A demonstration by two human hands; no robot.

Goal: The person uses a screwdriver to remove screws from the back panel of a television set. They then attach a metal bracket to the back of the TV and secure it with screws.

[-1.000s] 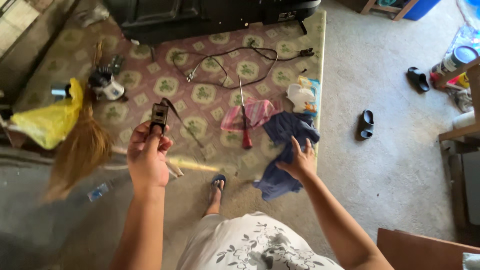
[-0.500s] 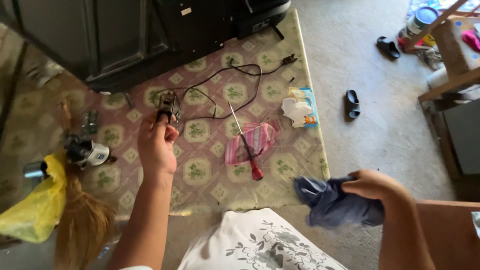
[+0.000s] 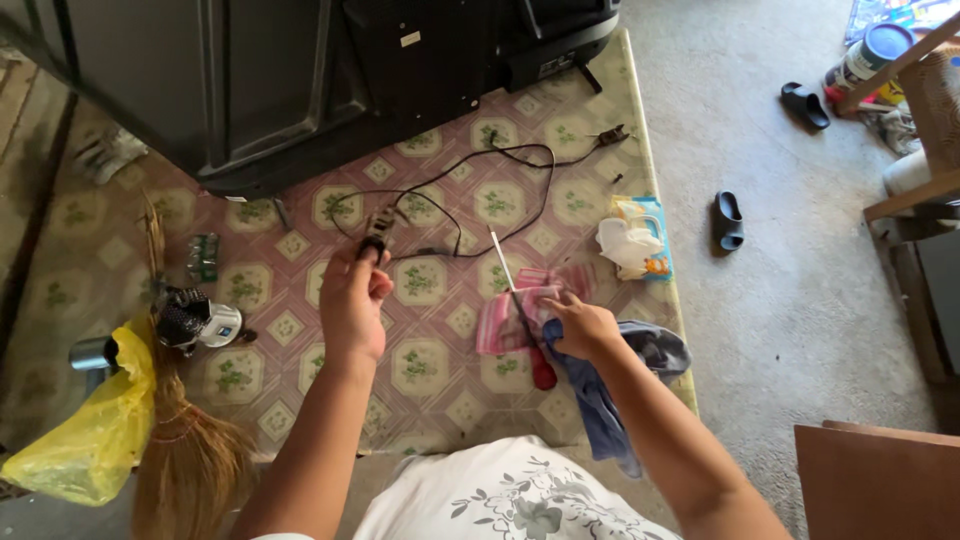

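1. Floor scene: patterned pink-and-green vinyl floor mat (image 3: 440, 360) on grey concrete, with a large dark appliance casing (image 3: 300, 80) at the mat's far edge.
2. Left hand (image 3: 352, 305): fingers pinched shut on a small dark plug-like part (image 3: 376, 232) at the end of a thin black cable (image 3: 470, 195). It is raised off the mat, presumably to keep the part in view.
3. The part's long axis points away from the person, toward the casing. The cable loops across the mat behind it.
4. Right hand (image 3: 583, 328): curled closed on a dark blue cloth (image 3: 610, 400), which trails back toward the person's lap.
5. Just beside that hand: a red-handled screwdriver (image 3: 520, 310) lying on a pink striped rag (image 3: 510, 315), shaft pointing away, handle toward the person.
6. Further out: a yellow plastic bag (image 3: 90, 440) at left and a black sandal (image 3: 728, 220) on the concrete.
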